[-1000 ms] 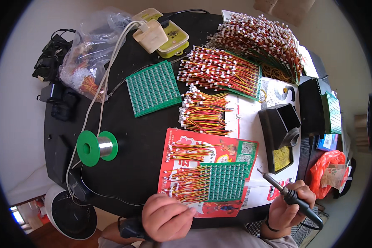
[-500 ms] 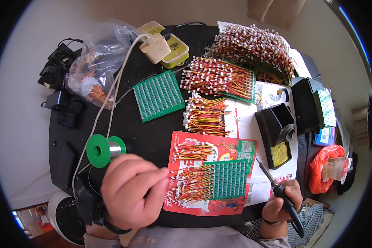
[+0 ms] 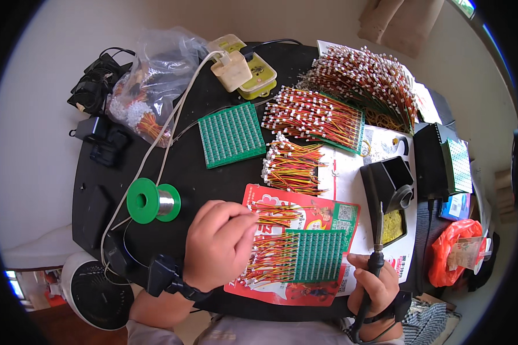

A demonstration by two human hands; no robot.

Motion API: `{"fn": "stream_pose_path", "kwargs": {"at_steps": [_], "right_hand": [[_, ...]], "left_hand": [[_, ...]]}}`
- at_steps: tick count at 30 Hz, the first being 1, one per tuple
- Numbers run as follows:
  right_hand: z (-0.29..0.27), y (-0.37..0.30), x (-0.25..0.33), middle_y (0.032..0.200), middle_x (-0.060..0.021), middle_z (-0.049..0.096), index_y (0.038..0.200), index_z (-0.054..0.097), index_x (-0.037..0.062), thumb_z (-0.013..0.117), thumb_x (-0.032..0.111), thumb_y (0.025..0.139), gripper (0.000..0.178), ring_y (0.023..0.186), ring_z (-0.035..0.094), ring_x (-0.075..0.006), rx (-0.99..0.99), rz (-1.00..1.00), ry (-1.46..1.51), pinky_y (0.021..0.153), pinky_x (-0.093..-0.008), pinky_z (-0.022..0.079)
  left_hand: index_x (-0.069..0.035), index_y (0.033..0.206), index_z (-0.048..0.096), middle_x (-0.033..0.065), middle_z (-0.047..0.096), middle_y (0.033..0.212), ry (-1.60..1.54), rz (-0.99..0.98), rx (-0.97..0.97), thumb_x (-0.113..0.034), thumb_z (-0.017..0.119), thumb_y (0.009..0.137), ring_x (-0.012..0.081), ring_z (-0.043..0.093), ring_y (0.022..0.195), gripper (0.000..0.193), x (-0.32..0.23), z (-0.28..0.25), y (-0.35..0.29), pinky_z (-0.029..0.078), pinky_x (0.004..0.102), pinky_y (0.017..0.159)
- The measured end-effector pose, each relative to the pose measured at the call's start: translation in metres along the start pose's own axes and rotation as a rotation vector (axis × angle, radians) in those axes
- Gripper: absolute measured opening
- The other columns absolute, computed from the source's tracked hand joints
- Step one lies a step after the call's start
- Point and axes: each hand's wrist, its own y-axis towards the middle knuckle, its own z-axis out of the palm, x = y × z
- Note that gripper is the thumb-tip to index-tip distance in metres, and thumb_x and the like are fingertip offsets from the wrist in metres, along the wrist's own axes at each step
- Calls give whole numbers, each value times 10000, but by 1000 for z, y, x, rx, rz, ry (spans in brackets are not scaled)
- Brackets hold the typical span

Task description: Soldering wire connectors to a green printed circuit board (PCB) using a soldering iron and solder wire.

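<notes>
My right hand [image 3: 380, 287] is wrapped round a soldering iron [image 3: 376, 261], whose metal tip points up beside the yellow sponge of the iron stand [image 3: 388, 178]. With thumb and fingers pinched together, my left hand [image 3: 220, 241] is at the white-plug end of a small bunch of red and yellow wires [image 3: 279, 215]; what the fingertips hold, if anything, is hidden. Just below lies a green circuit board [image 3: 319, 256] with a row of such wires joined along its left side. Board and loose wires lie on a red printed card [image 3: 305, 294].
A green solder spool [image 3: 144, 200] stands at left, near a white cable. Behind are a bare green board panel [image 3: 231, 136], wire bundles [image 3: 293, 165], a wired board [image 3: 313, 115] and a large wire heap [image 3: 365, 80]. A red plastic bag [image 3: 450, 267] sits at right.
My left hand has moved right and slightly up to the loose wires. The soldering iron has swung upright, its tip now beside the sponge. The whole view has shifted a little.
</notes>
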Motion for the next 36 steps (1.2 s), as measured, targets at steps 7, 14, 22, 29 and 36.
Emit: {"fn": "stream_pose_path", "kwargs": {"at_steps": [7, 14, 22, 29, 36], "right_hand": [[0, 5, 4, 1041, -214, 718, 988, 561, 55, 646, -77, 731, 301, 828, 717, -335, 14, 67, -77, 719, -392, 589], [2, 7, 6, 1038, -217, 716, 1024, 540, 46, 678, -70, 754, 325, 826, 712, -332, 31, 67, -118, 729, -390, 577], [8, 7, 7, 1029, -215, 716, 1030, 541, 44, 681, -63, 763, 320, 826, 709, -333, 46, 59, -114, 728, -393, 575], [5, 5, 3, 971, -205, 726, 1006, 555, 45, 678, -65, 755, 301, 768, 714, -331, -9, 29, -99, 698, -391, 590], [6, 10, -2, 939, -202, 722, 990, 590, 15, 694, -73, 751, 275, 677, 695, -310, -94, -38, -39, 632, -383, 575]], "left_hand": [[-3, 975, 702, 116, 671, 949, 14, -67, 58, 66, 720, 743, 299, 643, 841, 243, 11, 4, 0, 517, 381, 737], [-11, 936, 694, 107, 664, 921, 2, -51, 87, 55, 707, 765, 295, 635, 825, 184, 17, 4, 3, 510, 385, 736], [-7, 836, 648, 101, 669, 861, -47, -47, 1, 64, 709, 741, 280, 642, 775, 133, 18, 2, 1, 510, 365, 694], [-4, 823, 640, 102, 671, 790, -203, -85, -97, 90, 649, 742, 200, 630, 659, 124, 3, -7, -1, 490, 280, 589], [16, 869, 684, 135, 650, 782, -266, -40, -116, 97, 584, 757, 273, 639, 697, 170, -7, -5, -5, 503, 350, 639]]}}
